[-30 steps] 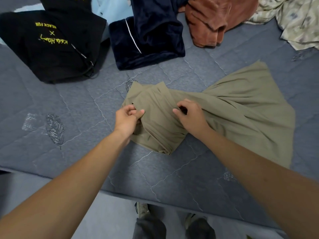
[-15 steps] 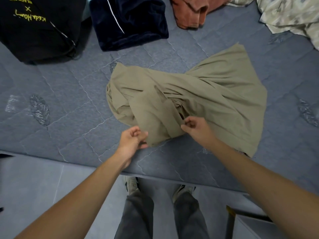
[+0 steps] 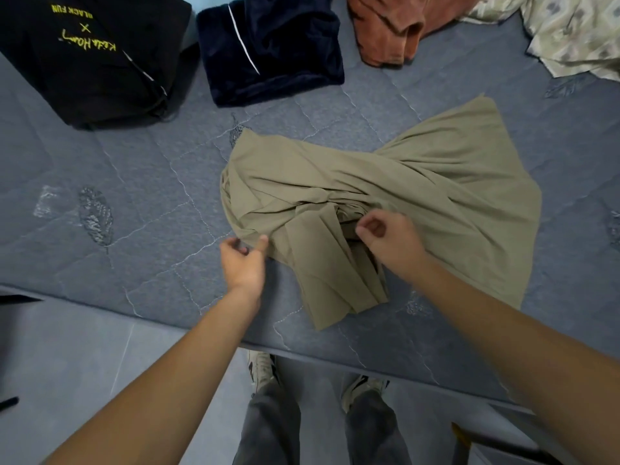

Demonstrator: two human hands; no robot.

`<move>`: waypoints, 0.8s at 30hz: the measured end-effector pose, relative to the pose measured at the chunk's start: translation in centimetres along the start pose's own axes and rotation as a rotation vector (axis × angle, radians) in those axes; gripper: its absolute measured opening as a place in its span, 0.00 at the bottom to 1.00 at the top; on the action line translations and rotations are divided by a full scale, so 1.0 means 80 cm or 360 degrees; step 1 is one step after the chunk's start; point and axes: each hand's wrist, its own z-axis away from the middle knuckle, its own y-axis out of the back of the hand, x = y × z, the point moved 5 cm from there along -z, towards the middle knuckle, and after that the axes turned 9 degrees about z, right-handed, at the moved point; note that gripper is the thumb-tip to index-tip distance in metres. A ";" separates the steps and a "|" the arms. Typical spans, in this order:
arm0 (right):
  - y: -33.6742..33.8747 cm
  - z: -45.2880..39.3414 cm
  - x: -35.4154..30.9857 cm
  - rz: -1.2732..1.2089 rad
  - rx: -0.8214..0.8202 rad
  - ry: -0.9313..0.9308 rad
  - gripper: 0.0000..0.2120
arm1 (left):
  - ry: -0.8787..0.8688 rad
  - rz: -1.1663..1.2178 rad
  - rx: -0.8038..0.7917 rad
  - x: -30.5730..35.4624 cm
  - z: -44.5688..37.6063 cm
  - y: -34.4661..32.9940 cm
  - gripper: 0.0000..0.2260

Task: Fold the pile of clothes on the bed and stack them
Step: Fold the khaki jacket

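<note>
Both hands [image 3: 243, 260] [image 3: 391, 241] pinch khaki garment [image 3: 419, 196], its shape unclear.

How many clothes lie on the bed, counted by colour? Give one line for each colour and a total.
Khaki: 1
Black: 1
Navy: 1
Rust orange: 1
Pale patterned: 1
Total: 5

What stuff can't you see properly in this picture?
- Head view: the black garment, rust garment and patterned cloth are cut off by the top edge.
- Whether the right hand pinches the khaki garment: its own fingers hide that.
- What kind of garment the khaki one is: bunched folds hide it.
</note>
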 end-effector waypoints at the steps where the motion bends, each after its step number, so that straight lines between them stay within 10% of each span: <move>1: -0.002 -0.018 -0.023 -0.0003 0.0038 0.0080 0.04 | 0.0062 0.0048 0.0033 0.008 -0.013 -0.001 0.24; 6: -0.038 -0.110 -0.127 0.0260 -0.0139 0.0370 0.11 | 0.0212 0.0072 -0.0075 0.022 -0.058 -0.017 0.18; 14: -0.116 -0.224 -0.209 0.0701 -0.0522 0.0324 0.55 | -0.0055 0.0036 -0.0291 0.051 -0.110 0.011 0.05; 24: -0.075 -0.272 -0.224 -0.0278 -0.0455 0.0060 0.15 | -0.0532 -0.0011 -0.0269 0.154 -0.178 0.057 0.10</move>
